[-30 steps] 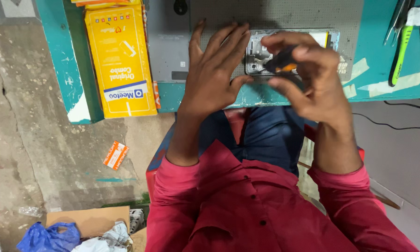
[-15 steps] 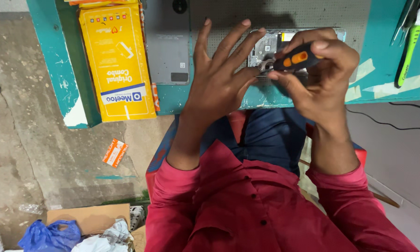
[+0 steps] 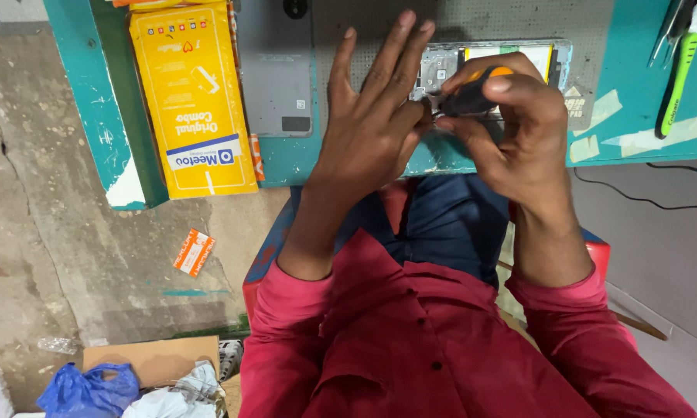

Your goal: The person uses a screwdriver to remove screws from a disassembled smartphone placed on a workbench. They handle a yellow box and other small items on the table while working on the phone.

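The right hand (image 3: 511, 124) has come down a little since the earlier picture. Its fingers are curled tight around a small screwdriver (image 3: 468, 97) with a black and orange handle, pinching it. Before, more of the orange showed; now the fingers cover most of it. The tip points at the left hand.

The left hand (image 3: 372, 128) has stayed in almost the same spot. Four fingers are spread wide and point up. The thumb bends in to meet the tip of the screwdriver, but I cannot tell if it holds something tiny there.

Both hands are over the open phone (image 3: 503, 62), which lies on a grey mat (image 3: 472, 19) near the front edge of the tabletop (image 3: 635, 85). A grey phone back (image 3: 277, 73) lies just left of the left hand. A yellow box (image 3: 190, 101) sits by the left edge and sticks out past the front edge. Green tools (image 3: 677, 73) lie near the right edge. There is bare tabletop between the phone and those tools.
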